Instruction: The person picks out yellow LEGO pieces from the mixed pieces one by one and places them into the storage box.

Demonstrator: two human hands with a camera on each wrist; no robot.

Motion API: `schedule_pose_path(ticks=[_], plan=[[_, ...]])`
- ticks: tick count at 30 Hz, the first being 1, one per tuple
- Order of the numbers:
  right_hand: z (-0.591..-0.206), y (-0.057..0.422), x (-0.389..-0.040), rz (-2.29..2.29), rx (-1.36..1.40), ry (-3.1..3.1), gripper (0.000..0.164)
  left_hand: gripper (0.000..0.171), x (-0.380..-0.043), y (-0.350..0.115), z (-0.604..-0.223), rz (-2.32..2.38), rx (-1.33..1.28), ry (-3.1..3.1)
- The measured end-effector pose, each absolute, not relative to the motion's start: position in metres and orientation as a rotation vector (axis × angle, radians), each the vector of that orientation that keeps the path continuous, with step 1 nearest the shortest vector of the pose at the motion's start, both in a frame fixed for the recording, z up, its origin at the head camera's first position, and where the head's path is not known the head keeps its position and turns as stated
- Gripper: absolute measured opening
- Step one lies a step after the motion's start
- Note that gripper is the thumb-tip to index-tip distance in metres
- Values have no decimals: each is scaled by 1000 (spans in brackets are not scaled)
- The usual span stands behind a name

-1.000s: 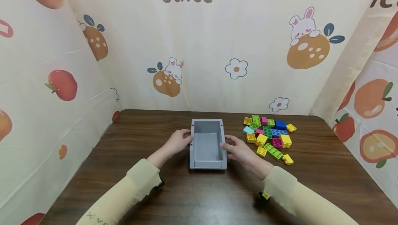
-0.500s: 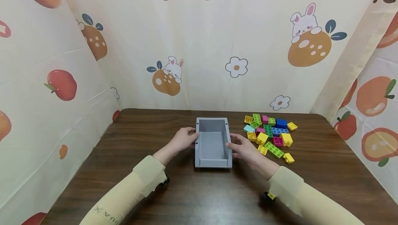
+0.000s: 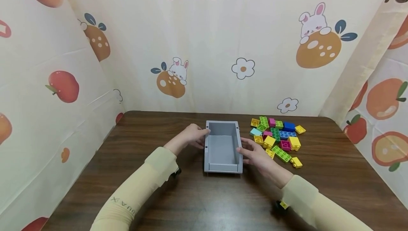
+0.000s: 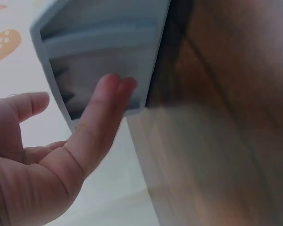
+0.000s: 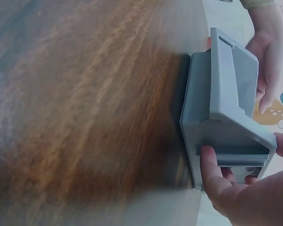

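A grey plastic storage bin point(image 3: 223, 149) stands on the table, its inside bare in the head view. My right hand point(image 3: 259, 156) holds its right side; in the right wrist view the thumb lies at the rim and the fingers point(image 5: 210, 162) press the outer wall. On the other side is my left hand point(image 3: 191, 136), thumb near the left rim. The left wrist view shows its fingers point(image 4: 101, 108) extended along the bin's outer wall; whether they touch it I cannot tell.
Several loose toy building bricks point(image 3: 275, 135) in yellow, green, blue and pink lie right of the bin, close to my right hand. The dark wooden table point(image 3: 204, 202) ends at a printed curtain point(image 3: 204, 46) behind and at both sides.
The bin has shifted to the right along the table, and both hands have moved with it. My left hand has lifted slightly in the last half second. The bricks lie as before.
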State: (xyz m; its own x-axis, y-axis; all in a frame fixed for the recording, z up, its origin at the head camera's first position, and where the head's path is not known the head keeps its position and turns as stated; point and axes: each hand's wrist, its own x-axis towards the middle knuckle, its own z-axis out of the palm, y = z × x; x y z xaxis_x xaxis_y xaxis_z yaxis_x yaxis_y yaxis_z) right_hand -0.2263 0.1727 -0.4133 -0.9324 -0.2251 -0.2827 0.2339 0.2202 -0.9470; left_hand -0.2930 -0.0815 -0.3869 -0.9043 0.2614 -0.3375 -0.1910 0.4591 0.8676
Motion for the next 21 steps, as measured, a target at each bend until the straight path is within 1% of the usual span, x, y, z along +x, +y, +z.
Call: schedule_pose_path(ticks=[5, 11, 21], plan=[[-415, 174, -226, -1764, 16, 2135, 57, 38, -303, -76, -382, 1381, 42, 2350], [-417, 174, -228, -1750, 31, 2146, 60, 31, -313, -74, -381, 1351, 52, 2399], [-416, 177, -230, -1732, 45, 2149, 78, 29, -317, -77, -380, 1381, 60, 2355]])
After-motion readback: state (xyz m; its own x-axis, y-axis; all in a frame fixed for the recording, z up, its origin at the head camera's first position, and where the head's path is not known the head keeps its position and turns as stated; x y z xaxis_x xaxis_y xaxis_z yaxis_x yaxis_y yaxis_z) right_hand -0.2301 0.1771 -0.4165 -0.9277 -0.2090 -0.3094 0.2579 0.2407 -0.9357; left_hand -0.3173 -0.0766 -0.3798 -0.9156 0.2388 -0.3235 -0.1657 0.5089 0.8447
